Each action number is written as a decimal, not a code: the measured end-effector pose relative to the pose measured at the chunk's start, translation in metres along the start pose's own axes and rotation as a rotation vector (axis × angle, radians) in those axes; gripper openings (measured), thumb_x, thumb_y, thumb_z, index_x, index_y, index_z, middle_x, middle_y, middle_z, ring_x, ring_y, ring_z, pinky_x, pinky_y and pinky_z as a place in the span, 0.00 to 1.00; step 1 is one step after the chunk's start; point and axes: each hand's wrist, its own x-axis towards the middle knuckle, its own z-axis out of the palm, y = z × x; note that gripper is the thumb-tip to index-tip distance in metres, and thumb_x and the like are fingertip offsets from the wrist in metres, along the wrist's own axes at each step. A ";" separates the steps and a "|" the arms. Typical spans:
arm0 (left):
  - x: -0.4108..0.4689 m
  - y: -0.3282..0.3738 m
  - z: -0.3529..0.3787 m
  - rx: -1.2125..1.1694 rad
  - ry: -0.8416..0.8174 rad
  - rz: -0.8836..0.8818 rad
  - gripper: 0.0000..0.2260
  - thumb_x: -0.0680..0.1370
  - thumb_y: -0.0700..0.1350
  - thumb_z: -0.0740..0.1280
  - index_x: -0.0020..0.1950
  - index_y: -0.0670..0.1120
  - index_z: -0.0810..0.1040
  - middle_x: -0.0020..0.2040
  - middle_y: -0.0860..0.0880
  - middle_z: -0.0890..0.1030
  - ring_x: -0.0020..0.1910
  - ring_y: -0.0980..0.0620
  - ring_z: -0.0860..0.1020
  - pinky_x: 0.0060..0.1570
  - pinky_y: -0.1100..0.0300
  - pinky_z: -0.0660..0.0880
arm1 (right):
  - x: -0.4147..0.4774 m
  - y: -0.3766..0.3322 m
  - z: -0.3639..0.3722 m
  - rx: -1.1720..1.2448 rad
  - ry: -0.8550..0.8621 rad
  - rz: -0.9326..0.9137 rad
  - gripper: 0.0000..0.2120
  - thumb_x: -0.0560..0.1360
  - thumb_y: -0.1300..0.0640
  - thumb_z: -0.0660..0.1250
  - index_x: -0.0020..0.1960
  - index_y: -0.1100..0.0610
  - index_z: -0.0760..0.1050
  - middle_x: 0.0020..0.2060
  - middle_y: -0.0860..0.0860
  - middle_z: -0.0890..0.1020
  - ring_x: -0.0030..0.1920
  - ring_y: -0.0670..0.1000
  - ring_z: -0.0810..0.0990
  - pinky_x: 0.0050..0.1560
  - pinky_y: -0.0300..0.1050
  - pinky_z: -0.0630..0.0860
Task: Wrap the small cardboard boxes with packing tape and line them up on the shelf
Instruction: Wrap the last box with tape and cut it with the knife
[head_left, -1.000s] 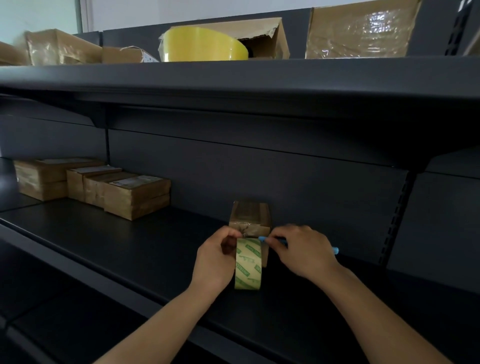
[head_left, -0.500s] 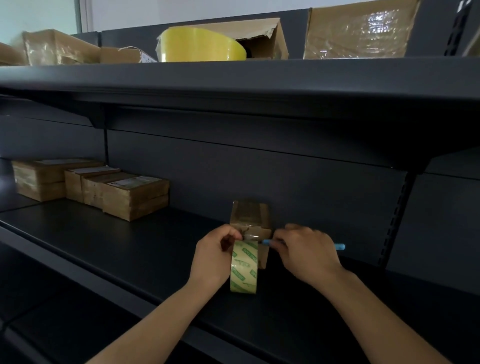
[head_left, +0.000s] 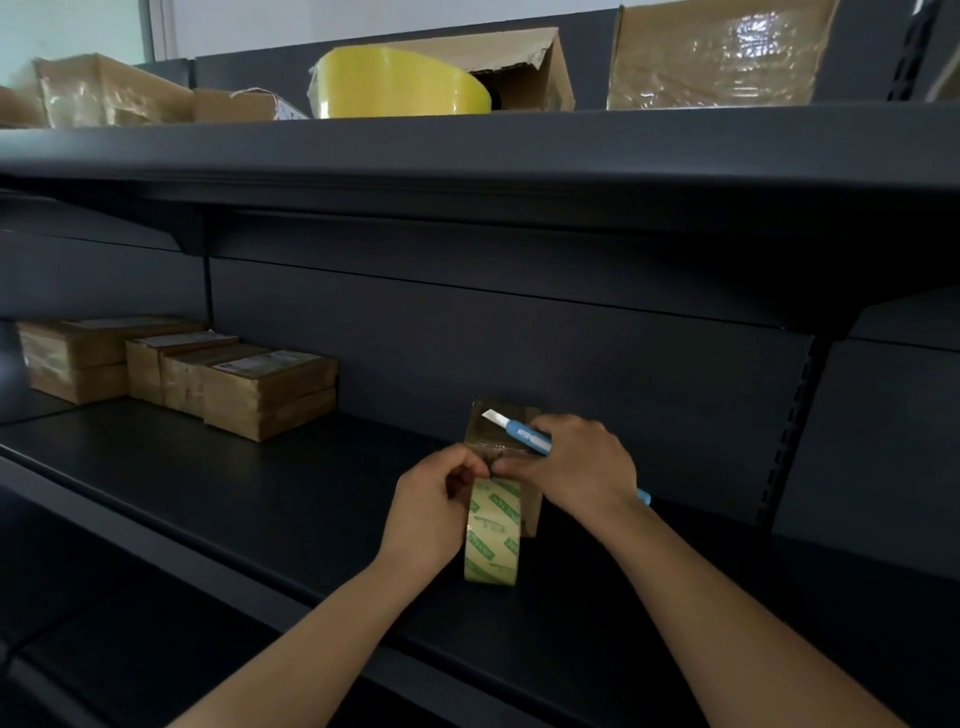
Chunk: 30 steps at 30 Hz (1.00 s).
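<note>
A small cardboard box (head_left: 488, 428) stands on the dark shelf (head_left: 260, 499), close to the back panel. In front of it a roll of clear packing tape (head_left: 492, 535) with green print stands on edge. My left hand (head_left: 434, 512) grips the roll at its top left. My right hand (head_left: 576, 467) holds a blue utility knife (head_left: 524, 432), blade out and pointing up-left over the box, while its fingertips press on the box's front top edge next to my left thumb. Several taped boxes (head_left: 260, 395) sit in a row at the left of the shelf.
The upper shelf (head_left: 467, 150) overhangs the work area. On it stand a large yellow tape roll (head_left: 400, 83), an open torn carton (head_left: 524, 67) and several taped cartons (head_left: 717, 52). A slotted upright (head_left: 789, 426) runs down at the right.
My right hand has swung the knife from pointing at the tape near the box's front edge up over the box top, blade now visible. The tape roll stays in my left hand.
</note>
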 end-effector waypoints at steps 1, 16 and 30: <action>0.000 0.000 -0.001 -0.004 -0.004 0.005 0.09 0.73 0.35 0.70 0.40 0.48 0.79 0.38 0.52 0.81 0.39 0.56 0.79 0.41 0.64 0.77 | 0.000 0.000 0.002 -0.015 0.011 0.001 0.24 0.67 0.34 0.70 0.58 0.46 0.76 0.47 0.46 0.80 0.48 0.48 0.79 0.41 0.43 0.74; 0.006 -0.004 -0.012 -0.070 -0.074 -0.047 0.10 0.73 0.34 0.70 0.40 0.49 0.81 0.40 0.52 0.82 0.41 0.56 0.81 0.45 0.64 0.78 | -0.001 -0.004 0.005 -0.092 0.015 -0.037 0.21 0.71 0.37 0.69 0.58 0.47 0.76 0.48 0.47 0.80 0.47 0.50 0.78 0.39 0.42 0.70; 0.005 -0.003 -0.008 -0.092 -0.048 -0.071 0.08 0.74 0.33 0.69 0.41 0.46 0.82 0.40 0.49 0.83 0.40 0.54 0.81 0.41 0.67 0.77 | 0.005 -0.013 0.002 -0.168 0.016 -0.034 0.24 0.69 0.32 0.66 0.53 0.50 0.77 0.46 0.48 0.80 0.46 0.51 0.79 0.40 0.43 0.71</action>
